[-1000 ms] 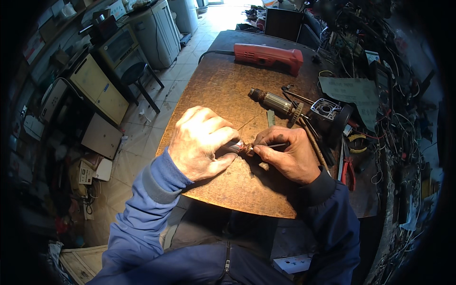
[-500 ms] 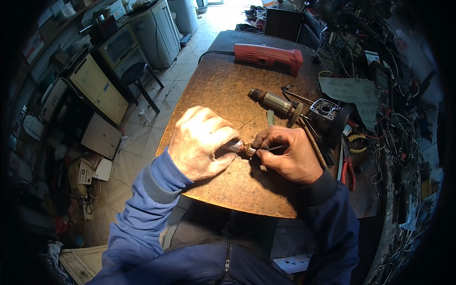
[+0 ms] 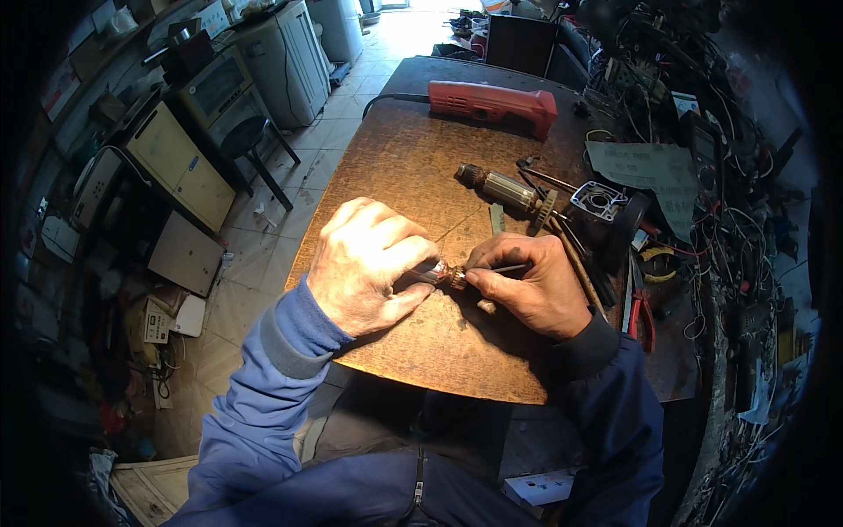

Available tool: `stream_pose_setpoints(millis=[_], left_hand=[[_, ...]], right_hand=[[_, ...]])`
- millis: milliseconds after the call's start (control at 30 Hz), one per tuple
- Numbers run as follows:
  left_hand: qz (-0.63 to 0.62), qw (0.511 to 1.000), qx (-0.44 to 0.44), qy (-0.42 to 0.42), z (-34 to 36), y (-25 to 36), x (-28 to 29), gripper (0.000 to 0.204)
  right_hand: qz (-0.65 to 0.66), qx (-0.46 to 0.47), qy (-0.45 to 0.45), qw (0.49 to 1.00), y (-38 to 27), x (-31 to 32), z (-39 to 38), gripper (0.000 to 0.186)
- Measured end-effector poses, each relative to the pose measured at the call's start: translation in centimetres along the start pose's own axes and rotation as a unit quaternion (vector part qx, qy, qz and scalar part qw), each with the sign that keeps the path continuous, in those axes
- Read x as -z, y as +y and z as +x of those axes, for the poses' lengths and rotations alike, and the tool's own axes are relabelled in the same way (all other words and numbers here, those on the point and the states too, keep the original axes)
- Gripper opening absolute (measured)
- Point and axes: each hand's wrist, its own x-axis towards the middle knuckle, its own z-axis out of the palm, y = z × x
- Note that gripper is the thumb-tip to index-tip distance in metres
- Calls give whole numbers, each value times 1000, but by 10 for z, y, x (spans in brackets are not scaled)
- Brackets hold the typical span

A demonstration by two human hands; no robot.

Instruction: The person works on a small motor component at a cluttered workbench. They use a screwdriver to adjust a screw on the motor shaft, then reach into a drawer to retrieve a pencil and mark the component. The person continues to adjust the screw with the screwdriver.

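Note:
Over the near part of the wooden table, my left hand [image 3: 362, 263] is closed around a small motor armature [image 3: 429, 270]. Its copper-coloured commutator end pokes out between thumb and fingers toward the right. My right hand [image 3: 543, 285] pinches a thin dark rod-like tool [image 3: 509, 268] between thumb and fingers. Those fingertips are right at the commutator; whether the tool's tip touches it is hidden by them. Beyond the hands lies a second, larger armature [image 3: 507, 189] with a gear on its shaft.
At the table's [image 3: 413, 364] far end lies a red power tool housing [image 3: 492, 107] with a cord. To the right are a metal gear housing [image 3: 599, 202], a greenish printed sheet [image 3: 645, 180] and red-handled pliers [image 3: 644, 321]. Tangled wires line the right side; a black stool [image 3: 250, 140] stands left.
My right fingertips have moved slightly left, closer to the commutator, and the thin tool has shifted with them. My left hand keeps its hold on the armature.

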Motion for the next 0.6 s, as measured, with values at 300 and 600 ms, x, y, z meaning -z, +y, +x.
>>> stream_pose_setpoints(millis=[300,600], left_hand=[[1,1000,0,-4,0,-1,0,35],[4,1000,-4,0,0,-1,-1,35]], right_hand=[[9,12,-11,1000,2,1,-1,7],[-24,49,3,998,4,-1,-1,8]])
